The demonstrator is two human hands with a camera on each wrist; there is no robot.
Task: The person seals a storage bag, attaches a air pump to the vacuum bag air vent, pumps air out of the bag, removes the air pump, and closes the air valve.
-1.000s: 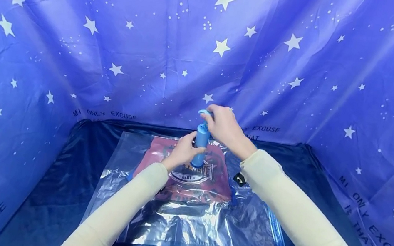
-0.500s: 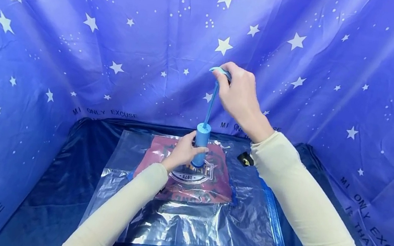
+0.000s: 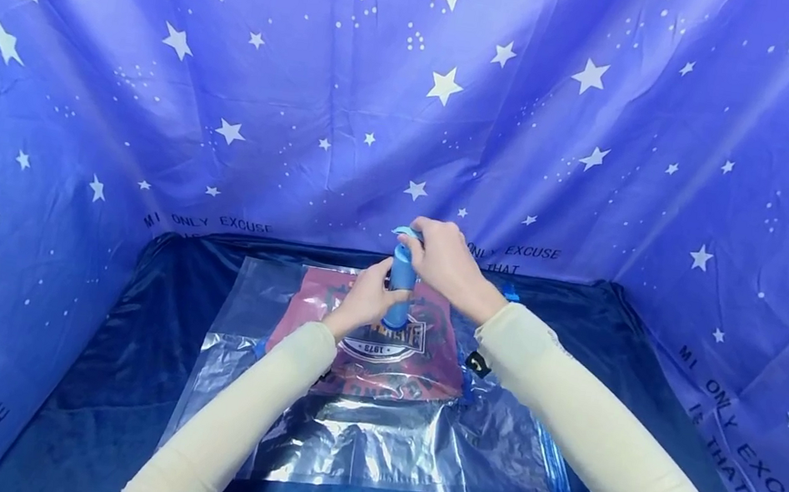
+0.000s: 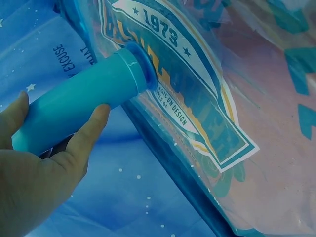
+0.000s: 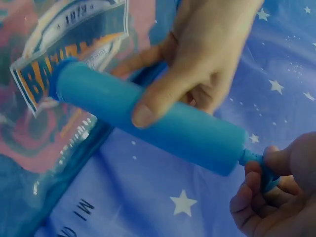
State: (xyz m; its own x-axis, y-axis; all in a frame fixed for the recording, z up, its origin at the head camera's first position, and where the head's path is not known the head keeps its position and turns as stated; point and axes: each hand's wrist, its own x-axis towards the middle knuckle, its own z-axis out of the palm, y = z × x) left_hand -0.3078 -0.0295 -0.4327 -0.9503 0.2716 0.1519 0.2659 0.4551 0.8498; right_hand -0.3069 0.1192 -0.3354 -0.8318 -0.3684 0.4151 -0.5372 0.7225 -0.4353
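A blue hand pump (image 3: 402, 276) stands upright with its base on a clear plastic storage bag (image 3: 365, 456). Inside the bag lies a folded pink garment (image 3: 413, 383) with a printed "1973" badge. My left hand (image 3: 366, 299) grips the pump's barrel, thumb on one side and fingers on the other. Just above the barrel, my right hand (image 3: 444, 261) holds the pump's handle (image 5: 269, 178). Only a short piece of the rod shows between handle and barrel in the right wrist view. The pump's base (image 4: 140, 66) meets the bag over the badge.
Dark blue cloth (image 3: 93, 397) covers the surface under the bag. A blue curtain (image 3: 294, 97) with white stars hangs behind and at both sides. A small black item (image 3: 477, 364) lies beside my right sleeve. The bag has a blue strip (image 3: 553, 462) along its right edge.
My right hand raised the pump handle high, baring the long rod, then brought it back down close to the barrel. My left hand has kept its grip on the barrel.
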